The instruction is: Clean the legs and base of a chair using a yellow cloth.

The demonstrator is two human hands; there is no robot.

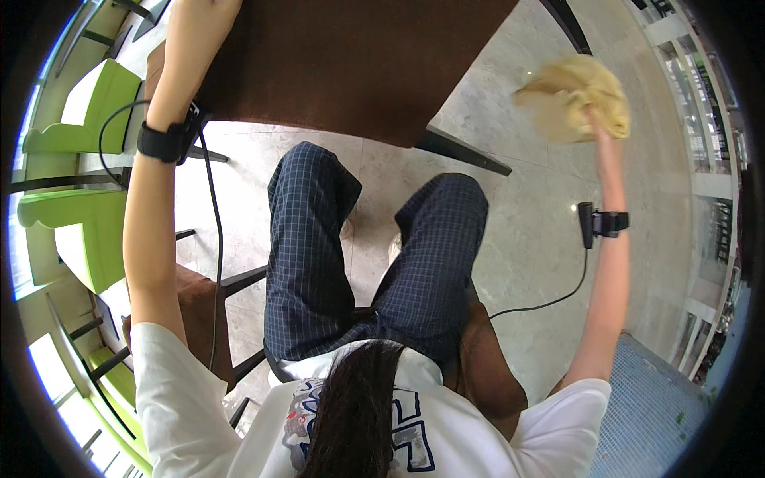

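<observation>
On the right, my right hand [597,119] grips a crumpled yellow cloth [574,98], held out to the side above the tiled floor; the cloth is blurred and hides most of the fingers. My left hand [206,9] reaches to the top edge of the picture at the upper left, over the left part of the brown seat or furniture surface [334,66]. Its fingers are cut off by the frame, so what it touches cannot be told. Each wrist wears a black strap with a small device and a cable.
Green and white seats [98,101] stand at the left. A brown chair [493,370] is under me. A dark leg [463,149] juts from the brown surface over the grey tiled floor [526,239]. Shelving [705,119] lines the far right, above a blue mosaic area [645,406].
</observation>
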